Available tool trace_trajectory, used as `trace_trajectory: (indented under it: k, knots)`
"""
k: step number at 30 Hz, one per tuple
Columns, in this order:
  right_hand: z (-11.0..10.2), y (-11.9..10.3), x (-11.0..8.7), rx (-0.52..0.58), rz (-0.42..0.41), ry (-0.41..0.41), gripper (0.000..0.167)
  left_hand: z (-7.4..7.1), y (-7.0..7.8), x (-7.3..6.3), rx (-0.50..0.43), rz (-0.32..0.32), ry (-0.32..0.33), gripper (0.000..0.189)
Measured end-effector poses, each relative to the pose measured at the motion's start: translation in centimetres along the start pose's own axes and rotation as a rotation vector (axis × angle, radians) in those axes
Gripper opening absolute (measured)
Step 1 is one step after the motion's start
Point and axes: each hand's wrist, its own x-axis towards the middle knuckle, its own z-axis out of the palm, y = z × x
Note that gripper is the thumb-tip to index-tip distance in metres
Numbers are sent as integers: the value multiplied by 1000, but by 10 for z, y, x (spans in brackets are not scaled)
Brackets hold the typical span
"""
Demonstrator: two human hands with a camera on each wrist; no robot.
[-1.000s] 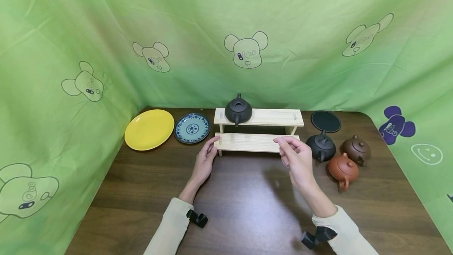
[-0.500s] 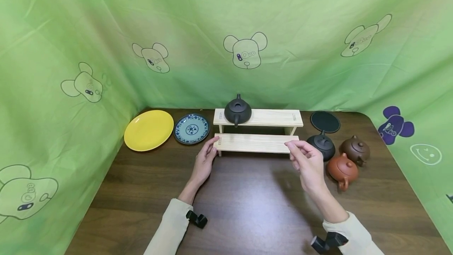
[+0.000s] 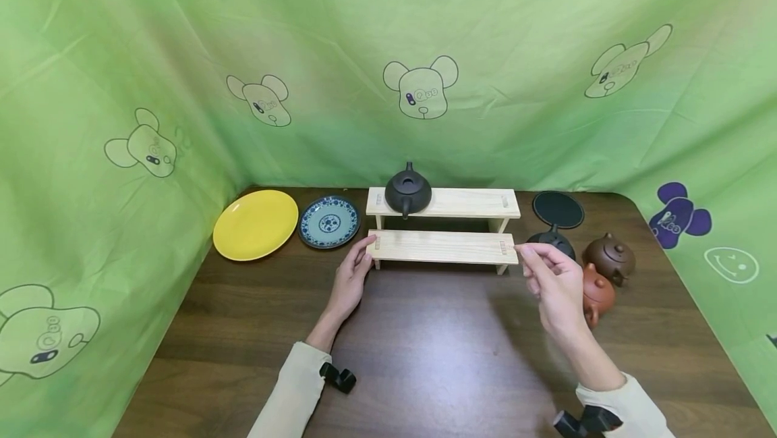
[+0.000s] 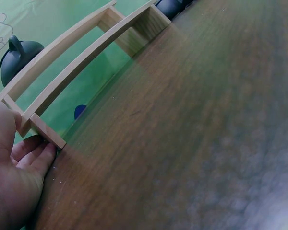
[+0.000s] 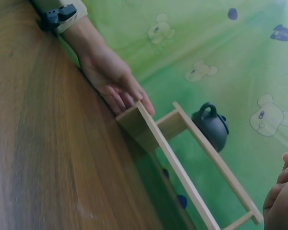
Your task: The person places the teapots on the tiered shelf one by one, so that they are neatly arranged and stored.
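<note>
Two wooden shelves (image 3: 446, 247); clocked from their middle, four teapots: a black one (image 3: 408, 192) at eleven o'clock, another black one (image 3: 560, 243), a brown one (image 3: 607, 256) and a red one (image 3: 599, 297) between three and four; two plates, one yellow (image 3: 255, 225), one blue (image 3: 330, 223), near nine; one dark disc (image 3: 558, 208) near three

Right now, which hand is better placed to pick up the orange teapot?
Likely the right hand: it is nearer the orange teapot, partly covering it in the head view. The left hand grips the wooden stand at its left end and would probably have to let go and cross over.
</note>
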Motion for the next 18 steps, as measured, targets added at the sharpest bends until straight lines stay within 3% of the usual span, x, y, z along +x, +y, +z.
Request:
trace_trajectory:
  k: [13, 18]
  knots:
    - [-31, -6, -5, 19, -38, 43, 23, 2, 7, -3, 45, 28, 18, 45]
    - [-39, -7, -9, 37, -36, 53, 22, 6, 26, -10, 83, 85, 35, 41]
